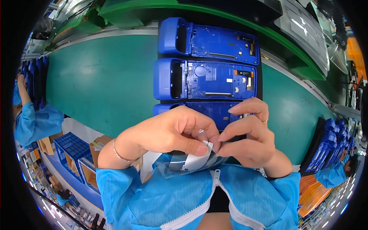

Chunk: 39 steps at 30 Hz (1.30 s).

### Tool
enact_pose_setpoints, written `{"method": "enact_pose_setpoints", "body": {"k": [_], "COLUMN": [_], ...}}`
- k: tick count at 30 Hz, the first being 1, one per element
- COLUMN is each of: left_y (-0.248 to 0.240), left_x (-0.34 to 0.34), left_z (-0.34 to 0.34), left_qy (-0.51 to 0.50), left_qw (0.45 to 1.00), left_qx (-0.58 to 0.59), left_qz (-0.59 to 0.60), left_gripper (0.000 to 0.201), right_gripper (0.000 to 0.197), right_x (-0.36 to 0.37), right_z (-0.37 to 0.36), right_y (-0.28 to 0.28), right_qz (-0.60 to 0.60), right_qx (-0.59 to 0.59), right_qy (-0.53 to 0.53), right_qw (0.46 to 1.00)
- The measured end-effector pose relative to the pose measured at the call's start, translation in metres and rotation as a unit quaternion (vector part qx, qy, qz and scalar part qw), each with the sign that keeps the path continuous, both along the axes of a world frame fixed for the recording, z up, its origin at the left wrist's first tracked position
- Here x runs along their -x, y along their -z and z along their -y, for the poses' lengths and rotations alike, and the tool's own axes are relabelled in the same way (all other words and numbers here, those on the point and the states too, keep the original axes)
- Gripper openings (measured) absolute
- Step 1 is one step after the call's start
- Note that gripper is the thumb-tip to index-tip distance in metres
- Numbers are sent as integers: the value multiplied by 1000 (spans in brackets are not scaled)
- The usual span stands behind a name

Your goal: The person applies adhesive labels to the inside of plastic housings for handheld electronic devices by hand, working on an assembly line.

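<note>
While the left hand pinches a clear film with a white strip near the chest, the right hand bunches its fingers at the edge, grip unclear, and blue housings lie open on the bench, small parts already fitted, film apart from them

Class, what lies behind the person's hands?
The nearest blue housing: its upper strip shows, but much of its lower part is covered by the left hand and right hand.

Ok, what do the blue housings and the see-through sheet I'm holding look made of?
Blue housings: probably molded plastic, satin finish, given the even color and molded-in ribs. See-through sheet: likely thin plastic film, glossy, being transparent with bright glints.
</note>
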<state>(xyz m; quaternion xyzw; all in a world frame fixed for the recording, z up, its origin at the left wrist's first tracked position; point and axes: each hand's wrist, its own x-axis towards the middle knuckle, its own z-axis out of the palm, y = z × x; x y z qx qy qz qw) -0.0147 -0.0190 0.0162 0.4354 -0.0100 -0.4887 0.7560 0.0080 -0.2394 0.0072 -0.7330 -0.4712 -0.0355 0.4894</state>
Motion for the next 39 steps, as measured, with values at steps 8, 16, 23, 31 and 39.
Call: {"method": "enact_pose_setpoints", "body": {"k": [8,16,23,31,39], "left_y": [4,0,7,7,4], "left_x": [3,-4,2,9,-23], "left_z": [-3,-1,3,3,-4], "left_qy": [-14,-16,-11,-23,-56], "left_qw": [1000,1000,999,999,598], "left_qx": [24,21,30,46,-470], "left_qz": [-11,-4,-20,-6,647], "left_gripper": [20,14,11,18,10], "right_gripper": [19,25,19,24,11], "right_x": [10,10,-3,2,29], "right_z": [1,0,0,5,13], "right_y": [-4,-22,-6,-2,-8], "right_qz": [57,42,57,68,448], "right_qx": [-3,96,30,34,-217], "right_qy": [33,98,24,19,69], "right_qw": [998,990,998,997,864]}}
